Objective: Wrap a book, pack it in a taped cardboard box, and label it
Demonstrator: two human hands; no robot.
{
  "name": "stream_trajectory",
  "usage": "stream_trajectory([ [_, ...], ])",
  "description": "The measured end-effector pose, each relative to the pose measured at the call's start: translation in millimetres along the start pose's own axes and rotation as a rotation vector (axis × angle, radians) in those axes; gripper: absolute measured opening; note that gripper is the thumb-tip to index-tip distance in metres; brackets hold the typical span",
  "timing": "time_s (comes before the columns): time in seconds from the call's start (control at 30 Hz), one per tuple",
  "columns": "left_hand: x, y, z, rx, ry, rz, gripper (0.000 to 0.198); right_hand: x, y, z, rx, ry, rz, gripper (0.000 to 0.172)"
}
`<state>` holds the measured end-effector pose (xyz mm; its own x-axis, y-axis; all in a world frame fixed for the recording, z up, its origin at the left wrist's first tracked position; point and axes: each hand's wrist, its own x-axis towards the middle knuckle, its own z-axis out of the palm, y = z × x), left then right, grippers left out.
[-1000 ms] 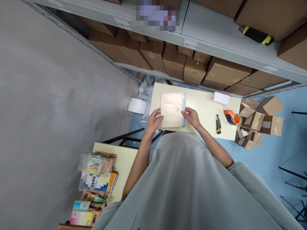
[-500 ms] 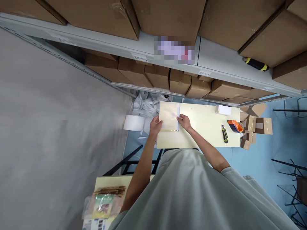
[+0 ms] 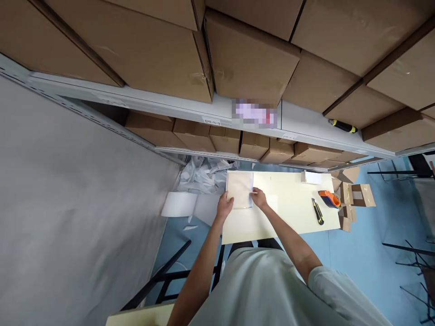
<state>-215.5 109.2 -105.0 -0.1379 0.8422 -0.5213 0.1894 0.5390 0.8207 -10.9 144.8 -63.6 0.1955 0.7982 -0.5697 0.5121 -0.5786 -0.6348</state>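
A flat pale packet point(image 3: 239, 189), square and shiny, lies at the far left corner of a cream table point(image 3: 278, 217). My left hand point(image 3: 224, 208) grips its near left corner with curled fingers. My right hand point(image 3: 258, 198) pinches its right edge. Both arms reach forward from my grey shirt. The packet rests on the table top between my hands.
On the table's right part lie a white box point(image 3: 313, 177), a yellow-black utility knife point(image 3: 318, 211) and an orange tape dispenser point(image 3: 329, 198). Small cardboard boxes point(image 3: 353, 197) sit on the blue floor to the right. Crumpled white wrapping point(image 3: 204, 172) lies left. Shelves of cartons point(image 3: 217, 140) stand behind.
The view has tilted upward, showing more shelf cartons and losing the stack of packets at lower left. My hands moved the packet toward the table's far left corner.
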Motion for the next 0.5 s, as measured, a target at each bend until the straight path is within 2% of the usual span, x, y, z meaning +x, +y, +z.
stream_trajectory([
  [0.1, -21, 2, 2.8, -0.04, 0.063, -0.056, 0.047, -13, 2, -13, 0.064, 0.001, -0.04, 0.029],
  [0.23, -67, 11, 3.7, -0.12, 0.113, -0.029, 0.039, -38, 5, -36, 0.159, -0.08, -0.138, 0.022],
  [0.37, -129, 22, 3.4, -0.202, 0.18, 0.064, 0.044, -72, 12, -58, 0.227, -0.215, -0.251, 0.026],
  [0.5, -202, 20, 5.9, -0.264, 0.258, 0.128, 0.056, -110, 27, -73, 0.335, -0.39, -0.329, 0.037],
])
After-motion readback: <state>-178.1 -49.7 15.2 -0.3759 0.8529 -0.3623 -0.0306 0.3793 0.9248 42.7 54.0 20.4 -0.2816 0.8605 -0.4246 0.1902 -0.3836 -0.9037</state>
